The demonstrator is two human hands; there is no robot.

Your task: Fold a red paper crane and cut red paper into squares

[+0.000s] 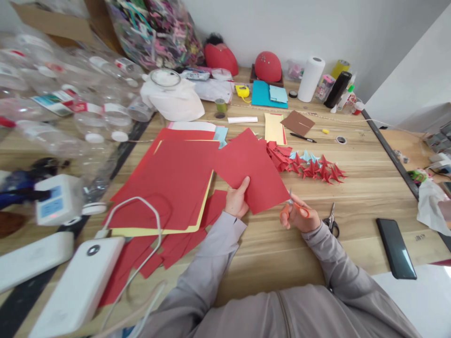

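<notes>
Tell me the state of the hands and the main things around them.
Left hand: gripping the red sheet
Right hand: holding the orange scissors
Red sheet: held up, unfolded
Orange scissors: at the sheet's corner, blade opening unclear
Black scissors: lying unheld
Phone: face up, screen dark
Power bank: cable plugged in
White roll: standing upright

The red sheet is smooth matt paper, the orange scissor handles apparently plastic.

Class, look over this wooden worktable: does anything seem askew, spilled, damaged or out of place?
Nothing looks spilled. The clear plastic bottles lie jumbled at the left, several on their sides, and loose red paper strips stick out crookedly from beneath the stack of large red and yellow paper sheets, so both spots look untidy.
</notes>
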